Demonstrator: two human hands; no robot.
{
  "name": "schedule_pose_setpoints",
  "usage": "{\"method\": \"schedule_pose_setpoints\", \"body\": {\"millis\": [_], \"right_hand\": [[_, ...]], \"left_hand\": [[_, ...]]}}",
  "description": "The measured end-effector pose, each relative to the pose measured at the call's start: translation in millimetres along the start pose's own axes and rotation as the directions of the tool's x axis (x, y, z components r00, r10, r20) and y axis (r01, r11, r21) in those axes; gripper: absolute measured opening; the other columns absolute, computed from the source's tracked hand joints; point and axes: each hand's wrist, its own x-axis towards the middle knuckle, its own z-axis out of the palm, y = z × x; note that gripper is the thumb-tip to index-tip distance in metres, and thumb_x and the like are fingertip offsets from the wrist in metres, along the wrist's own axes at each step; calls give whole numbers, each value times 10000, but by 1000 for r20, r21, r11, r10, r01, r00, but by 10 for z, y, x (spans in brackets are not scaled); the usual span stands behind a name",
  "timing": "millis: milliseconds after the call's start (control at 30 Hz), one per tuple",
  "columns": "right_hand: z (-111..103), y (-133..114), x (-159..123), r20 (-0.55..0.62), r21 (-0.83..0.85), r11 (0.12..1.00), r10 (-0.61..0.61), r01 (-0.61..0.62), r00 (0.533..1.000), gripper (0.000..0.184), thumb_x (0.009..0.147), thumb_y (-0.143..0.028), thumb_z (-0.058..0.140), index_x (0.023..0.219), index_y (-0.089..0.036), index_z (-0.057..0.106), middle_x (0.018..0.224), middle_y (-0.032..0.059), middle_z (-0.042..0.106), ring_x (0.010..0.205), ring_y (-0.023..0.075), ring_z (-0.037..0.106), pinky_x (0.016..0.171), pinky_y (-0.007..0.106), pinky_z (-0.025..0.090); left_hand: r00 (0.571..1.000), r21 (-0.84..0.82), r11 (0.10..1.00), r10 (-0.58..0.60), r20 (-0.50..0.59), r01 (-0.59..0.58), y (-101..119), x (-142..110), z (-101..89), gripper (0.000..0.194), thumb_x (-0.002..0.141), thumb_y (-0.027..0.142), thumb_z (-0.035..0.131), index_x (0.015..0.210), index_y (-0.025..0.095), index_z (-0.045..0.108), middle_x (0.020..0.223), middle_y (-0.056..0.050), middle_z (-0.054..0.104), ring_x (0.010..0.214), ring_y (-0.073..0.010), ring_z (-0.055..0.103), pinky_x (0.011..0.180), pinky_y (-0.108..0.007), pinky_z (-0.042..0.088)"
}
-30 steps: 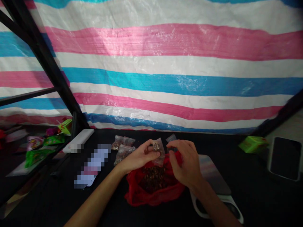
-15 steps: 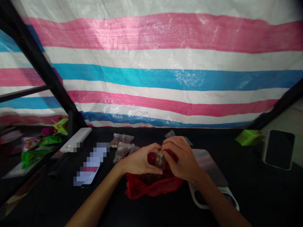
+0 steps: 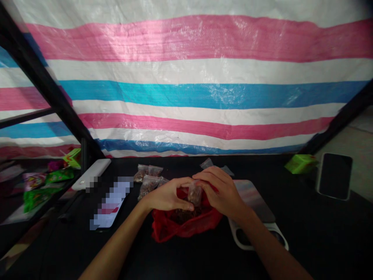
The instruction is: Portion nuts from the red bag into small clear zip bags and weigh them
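A small clear plastic pouch (image 3: pixel 194 193) with brown bits inside is pinched between both my hands, just above an open red bag (image 3: pixel 177 227) of dark dried pieces on the black table (image 3: pixel 305 233). My left hand (image 3: pixel 166 195) grips the pouch from the left, fingers curled. My right hand (image 3: pixel 217 189) closes on its top from the right. Several filled pouches (image 3: pixel 147 179) lie behind my left hand. Empty clear pouches (image 3: pixel 214 166) lie behind my right hand.
A flat scale (image 3: pixel 256 210) with a white base sits under my right wrist. A green box (image 3: pixel 301 163) and a dark phone (image 3: pixel 334 175) lie at the right. A white bar (image 3: pixel 91 174) and a blurred card (image 3: pixel 112 202) lie left. Green snack packets (image 3: pixel 37 192) fill a left shelf behind a black frame (image 3: pixel 49 89).
Both hands came together on the small pouch and lowered it closer to the red bag. The view tilted slightly downward.
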Motion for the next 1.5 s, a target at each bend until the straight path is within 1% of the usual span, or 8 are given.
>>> {"method": "schedule_pose_setpoints", "body": {"millis": [733,833,967,1133,1233,1333,1400,1500], "right_hand": [[52,-2,-21,-222,-87,996,-8,-12,975,352,933,-35,538,1156,-265,683,1074,64,737,1001,216,686,887,399,549],[32,13,8,-364,-114,986,75,-124,928,312,933,-59,551,1132,-261,681,1115,74,733,1060,233,684,928,428,536],[8,36,23,-452,-132,969,130,-210,883,254,933,-68,535,1044,-247,677,1052,66,725,1023,228,684,915,422,520],[-6,35,21,-454,-219,943,129,-250,882,241,920,-65,532,1002,-245,671,1017,51,735,997,229,691,918,418,470],[-27,44,24,-466,-231,936,135,-267,875,240,915,-54,536,990,-241,666,1006,46,732,996,227,686,925,418,447],[-44,56,25,-477,-248,928,134,-279,868,224,909,-55,545,959,-238,663,968,36,726,969,225,680,924,419,431],[-45,52,23,-477,-258,924,134,-284,869,218,904,-54,549,931,-239,662,937,28,719,941,221,676,924,421,420],[-37,29,19,-461,-267,919,141,-288,876,226,892,-45,554,906,-241,666,919,23,708,917,216,669,921,420,406]], "left_hand": [[992,-126,992,-9,-127,-8,-67,46,8,407,826,333,802,1166,166,654,1041,-90,760,958,-220,710,885,-332,532],[926,-95,995,-16,-378,-22,-130,87,-49,527,896,379,720,1353,203,525,974,-54,743,904,-193,702,837,-309,525],[777,222,965,32,-628,140,-331,113,-146,539,914,436,674,1375,206,516,937,-41,706,811,-187,652,802,-330,503],[807,209,968,10,-591,142,-464,130,-130,703,914,482,665,1509,222,395,1273,-139,662,1050,-238,667,919,-368,495],[787,209,969,28,-616,129,-398,119,-170,574,1005,456,508,1510,215,381,1280,-129,666,1158,-238,639,989,-372,469],[767,554,761,119,-630,337,-297,21,-315,360,993,333,494,1307,186,591,1189,-121,690,1141,-279,594,1022,-426,428],[825,715,540,67,-562,443,-246,-82,-413,239,920,200,521,1088,186,690,1093,-123,711,1095,-306,577,990,-446,424],[905,806,427,-81,-417,409,-221,-213,-472,216,841,136,545,960,202,713,1010,-117,725,1044,-315,563,945,-443,430]]}}
